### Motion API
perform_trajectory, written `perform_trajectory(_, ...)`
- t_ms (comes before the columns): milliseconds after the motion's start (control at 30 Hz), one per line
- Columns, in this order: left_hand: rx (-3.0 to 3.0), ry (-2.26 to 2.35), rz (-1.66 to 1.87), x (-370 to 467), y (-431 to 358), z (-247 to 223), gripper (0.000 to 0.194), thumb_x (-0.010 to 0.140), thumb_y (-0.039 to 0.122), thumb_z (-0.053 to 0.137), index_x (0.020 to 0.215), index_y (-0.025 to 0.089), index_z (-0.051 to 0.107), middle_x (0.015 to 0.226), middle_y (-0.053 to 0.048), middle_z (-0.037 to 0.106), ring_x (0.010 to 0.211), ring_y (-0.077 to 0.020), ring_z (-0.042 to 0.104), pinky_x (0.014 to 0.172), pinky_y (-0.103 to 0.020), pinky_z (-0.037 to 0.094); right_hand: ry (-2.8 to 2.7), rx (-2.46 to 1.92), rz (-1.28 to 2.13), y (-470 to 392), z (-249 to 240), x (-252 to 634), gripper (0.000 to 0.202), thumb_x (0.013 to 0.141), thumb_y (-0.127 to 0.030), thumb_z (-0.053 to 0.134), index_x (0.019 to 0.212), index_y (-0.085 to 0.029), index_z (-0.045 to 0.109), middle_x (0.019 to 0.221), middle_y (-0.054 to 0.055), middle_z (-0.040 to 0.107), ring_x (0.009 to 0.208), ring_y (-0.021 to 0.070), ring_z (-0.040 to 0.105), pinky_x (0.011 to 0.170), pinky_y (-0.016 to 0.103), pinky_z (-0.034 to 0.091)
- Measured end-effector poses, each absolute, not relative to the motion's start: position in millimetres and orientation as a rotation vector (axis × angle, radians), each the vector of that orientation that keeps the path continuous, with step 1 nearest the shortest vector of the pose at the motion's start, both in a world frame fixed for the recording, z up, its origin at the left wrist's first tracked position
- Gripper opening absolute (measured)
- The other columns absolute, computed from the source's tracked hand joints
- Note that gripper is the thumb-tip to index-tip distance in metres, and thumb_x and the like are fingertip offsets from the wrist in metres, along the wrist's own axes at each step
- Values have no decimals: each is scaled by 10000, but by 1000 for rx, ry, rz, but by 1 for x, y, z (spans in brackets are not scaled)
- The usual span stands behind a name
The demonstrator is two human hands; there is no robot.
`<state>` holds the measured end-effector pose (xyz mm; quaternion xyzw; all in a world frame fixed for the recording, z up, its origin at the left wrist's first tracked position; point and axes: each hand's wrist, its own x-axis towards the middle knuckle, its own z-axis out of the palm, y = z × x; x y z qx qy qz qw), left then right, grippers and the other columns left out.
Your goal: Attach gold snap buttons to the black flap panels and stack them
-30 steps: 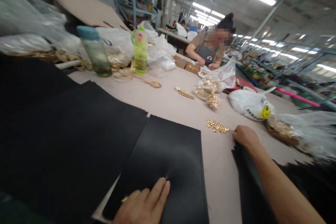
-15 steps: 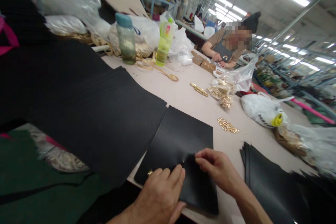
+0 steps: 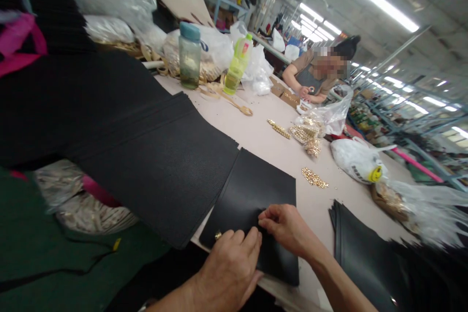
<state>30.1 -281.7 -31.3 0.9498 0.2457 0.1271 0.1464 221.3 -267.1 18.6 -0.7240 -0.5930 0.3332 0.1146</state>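
A black leather panel (image 3: pixel 268 175) lies at the table's near edge, with a small gold fitting (image 3: pixel 218 235) at its left side. My left hand (image 3: pixel 230 263) grips the panel's near part, its bent fingers on top and its thumb low by the edge. Just right of those fingertips, my right hand (image 3: pixel 287 226) is pinched closed over the panel's middle. Whatever its fingertips hold is too small or hidden to make out. Small gold pieces (image 3: pixel 314 178) lie in a pile beyond the panel.
Stacked black sheets (image 3: pixel 157 170) cover the left; more black panels (image 3: pixel 365 248) lie right. Behind stand a blue-lidded bottle (image 3: pixel 190 56) and a yellow-green bottle (image 3: pixel 237 66). Bags of gold pieces (image 3: pixel 307 131) and a white bag (image 3: pixel 356 161) sit farther back. A co-worker (image 3: pixel 314 73) sits across the table.
My right hand has moved left, closer to my left fingertips, and a raised spot on the panel is now covered. My left hand keeps its hold. The view has shifted slightly.
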Motion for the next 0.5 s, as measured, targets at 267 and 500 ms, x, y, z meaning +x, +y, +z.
perform_trajectory(267,2780,708,411,33,-280,-32,579,941,446,472,1364,50,480,1303,-147,592,884,-240,575,711,-386,440,-1727,-2254,1293,-240,28,225,79,734,-172,623,660,-174,654,541,1,634,522,134,591,456,207,394)
perform_trajectory(500,2791,801,477,36,-283,-29,500,899,379,579,1311,98,548,1247,-83,639,858,-216,592,714,-370,478,-1528,-2397,1478,-227,22,223,94,726,-162,679,674,-174,601,490,-18,586,454,134,568,416,206,411)
